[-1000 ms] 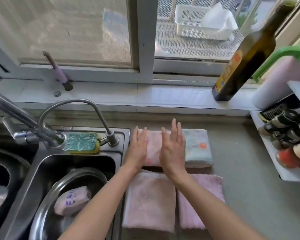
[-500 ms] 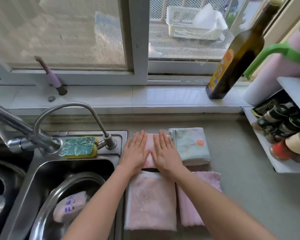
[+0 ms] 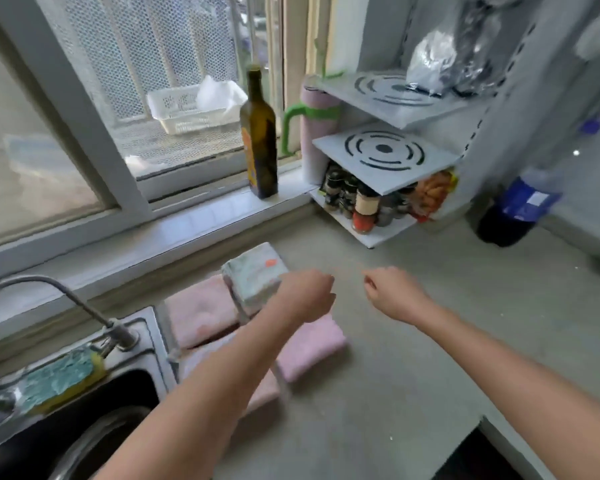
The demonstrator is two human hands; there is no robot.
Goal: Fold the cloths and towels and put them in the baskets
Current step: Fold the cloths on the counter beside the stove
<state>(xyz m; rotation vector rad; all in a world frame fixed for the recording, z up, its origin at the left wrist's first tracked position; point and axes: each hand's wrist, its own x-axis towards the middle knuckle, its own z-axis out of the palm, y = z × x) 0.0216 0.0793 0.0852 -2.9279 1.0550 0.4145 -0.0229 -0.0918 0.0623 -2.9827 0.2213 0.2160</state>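
Observation:
A folded pale teal towel point(image 3: 253, 275) with an orange mark sits tilted at the back of the grey counter point(image 3: 413, 358), overlapping a folded pink cloth point(image 3: 201, 313). My left hand point(image 3: 305, 296) is curled against the teal towel's right edge and seems to grip it; motion blur hides the fingers. Two more folded pink cloths lie nearer me, one point(image 3: 312, 351) right of my left forearm and one point(image 3: 264, 393) partly under it. My right hand point(image 3: 392, 292) hovers over bare counter, fingers curled, holding nothing. A white basket point(image 3: 187, 112) stands outside the window.
A steel sink point(image 3: 84, 427) with a faucet point(image 3: 66, 296) and a sponge point(image 3: 59, 379) is at the left. A dark glass bottle point(image 3: 260, 140) stands on the sill. A white spice rack point(image 3: 381, 181) and a blue-labelled bottle point(image 3: 520, 206) are at the right.
My view has swung right. Both hands lifted off the back pink cloth and moved right. The left now curls at the teal towel, which has tilted up; the right is curled in the air.

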